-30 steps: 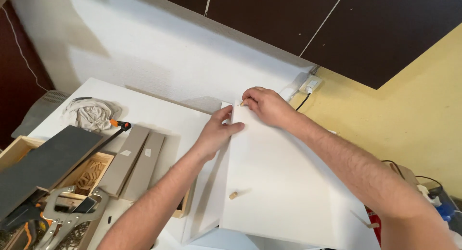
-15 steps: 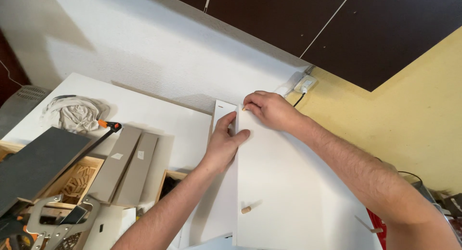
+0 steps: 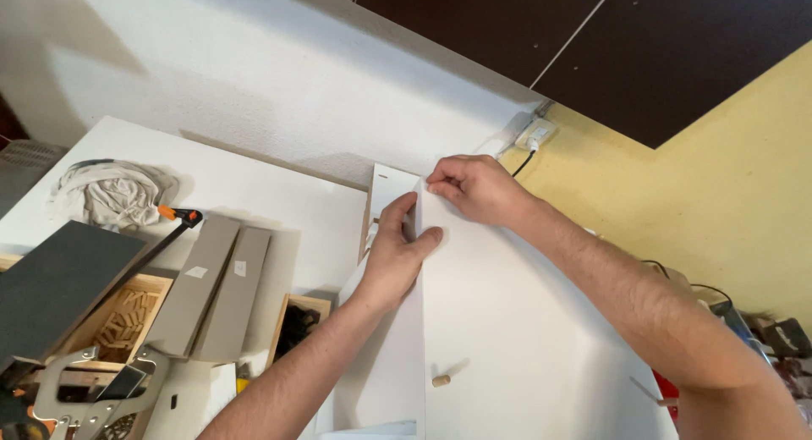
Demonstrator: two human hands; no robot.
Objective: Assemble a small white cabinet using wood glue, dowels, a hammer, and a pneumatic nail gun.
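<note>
Two bare hands at the far end of a large white panel [image 3: 524, 321] lying flat at right on the white worktop [image 3: 279, 195]. Left hand [image 3: 397, 254] pressed flat, fingers extended, against the panel's left edge, where a second, narrower white panel [image 3: 391, 190] stands on edge beside it; nothing gripped, just pushed against. Right hand [image 3: 474, 186] curled over the far corner of the large panel, fingertips pinched at the corner; whether something small sits between them, impossible to tell. One wooden dowel [image 3: 441, 380] upright out of the large panel's face, near and well apart from both hands. Left of the panels: two grey boards [image 3: 211, 279] side by side, touching along their length, each with a small pale label. One dark grey slab [image 3: 59, 283] further left, partly over one wooden box [image 3: 127, 309] with small wooden pieces inside. One clamp with an orange tip [image 3: 182, 216] lying diagonally just beside the boards. One crumpled grey cloth [image 3: 114, 195] at far left. One metal locking clamp [image 3: 93, 389] at near left. One white wall socket [image 3: 534, 135] with a plug on the yellow wall beyond the right hand.
</note>
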